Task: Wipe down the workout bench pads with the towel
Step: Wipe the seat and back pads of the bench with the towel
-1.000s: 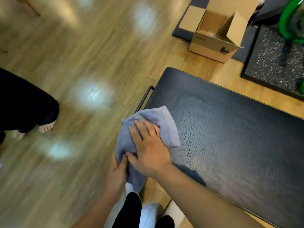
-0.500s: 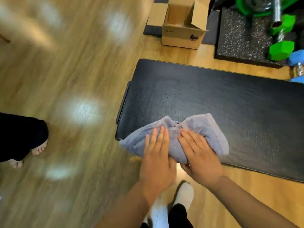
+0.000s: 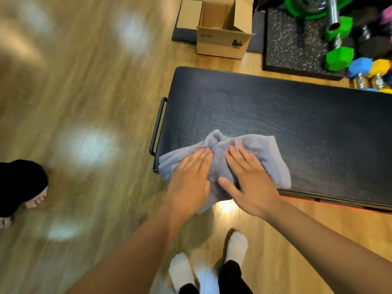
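A black padded workout bench runs from centre to the right edge, with a black handle at its left end. A crumpled grey-blue towel lies on the pad's near left corner and hangs partly over the front edge. My left hand presses flat on the towel's left part, fingers together. My right hand presses flat on its right part, fingers spread. Small dark specks dot the pad just beyond the towel.
An open cardboard box stands on the wooden floor behind the bench. Speckled rubber mats with green, blue and yellow dumbbells sit at the back right. Another person's bare foot is at the left. My white-socked feet stand below.
My left hand came up from the towel's hanging edge to lie flat on it beside the right. The towel has spread wider along the pad's near corner. The view swung right.
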The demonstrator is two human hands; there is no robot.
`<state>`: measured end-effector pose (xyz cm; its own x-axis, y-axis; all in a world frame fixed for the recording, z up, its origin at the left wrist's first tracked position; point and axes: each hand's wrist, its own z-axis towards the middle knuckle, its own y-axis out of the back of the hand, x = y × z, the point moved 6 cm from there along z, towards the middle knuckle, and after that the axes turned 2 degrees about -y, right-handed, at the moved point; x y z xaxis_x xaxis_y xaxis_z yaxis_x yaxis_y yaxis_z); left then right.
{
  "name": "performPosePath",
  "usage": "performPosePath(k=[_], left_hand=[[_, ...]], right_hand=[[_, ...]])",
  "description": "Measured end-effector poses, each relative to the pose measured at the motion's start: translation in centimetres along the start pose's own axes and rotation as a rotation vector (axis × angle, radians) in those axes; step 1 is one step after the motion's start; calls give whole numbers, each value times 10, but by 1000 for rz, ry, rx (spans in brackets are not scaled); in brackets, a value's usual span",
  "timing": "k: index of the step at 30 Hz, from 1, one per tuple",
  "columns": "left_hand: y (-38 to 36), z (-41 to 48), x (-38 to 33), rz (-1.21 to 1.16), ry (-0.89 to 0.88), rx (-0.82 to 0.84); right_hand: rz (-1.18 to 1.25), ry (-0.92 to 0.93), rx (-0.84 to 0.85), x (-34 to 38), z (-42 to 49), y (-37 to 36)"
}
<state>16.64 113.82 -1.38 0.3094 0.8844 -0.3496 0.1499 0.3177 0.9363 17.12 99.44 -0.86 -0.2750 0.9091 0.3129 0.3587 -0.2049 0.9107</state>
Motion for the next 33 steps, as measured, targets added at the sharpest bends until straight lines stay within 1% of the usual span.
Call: performPosePath(k=[2, 4, 5, 6, 8, 9, 11, 14, 17, 20, 22, 24, 26, 29, 31, 33], left_hand=[[19, 5, 36, 31, 82, -35], [40, 10, 49, 52, 170, -95], [45, 9, 44, 41, 191, -119], [43, 6, 34, 4, 203, -109], [23, -2, 13, -61, 222, -29], [12, -3, 7, -44, 215, -6], [2, 12, 12, 24, 195, -30], [2, 46, 24, 72, 158, -12], [-1, 67, 26, 72, 94, 55], [3, 104, 31, 57, 56, 70], [4, 136, 35, 77, 41, 88], [6, 162, 41, 104, 33, 70], [9, 179, 45, 116, 13, 47], [11, 200, 48, 125, -16, 63], [16, 225, 55, 122, 35, 60], [22, 246, 62, 125, 113, 19]], right_hand=[[33, -64, -10, 14, 22, 3], [-65, -155, -34, 11, 33, 2], [-109, -188, -54, 10, 35, 1], [-132, -203, -76, 11, 36, 0], [-138, -187, -88, 13, 39, -2], [-137, -164, -86, 12, 43, -1], [-140, -112, -90, 6, 57, 5], [-126, -23, -108, -3, 84, 14], [-60, 56, -156, -8, 105, 22], [-29, 108, -238, -20, 131, 33], [-16, 98, -291, -32, 155, 44], [-7, 96, -325, -39, 175, 54], [-35, 91, -359, -42, 190, 62], [-89, 64, -416, -53, 208, 70], [-106, 27, -457, -60, 228, 84], [-109, -15, -490, -60, 246, 103]])
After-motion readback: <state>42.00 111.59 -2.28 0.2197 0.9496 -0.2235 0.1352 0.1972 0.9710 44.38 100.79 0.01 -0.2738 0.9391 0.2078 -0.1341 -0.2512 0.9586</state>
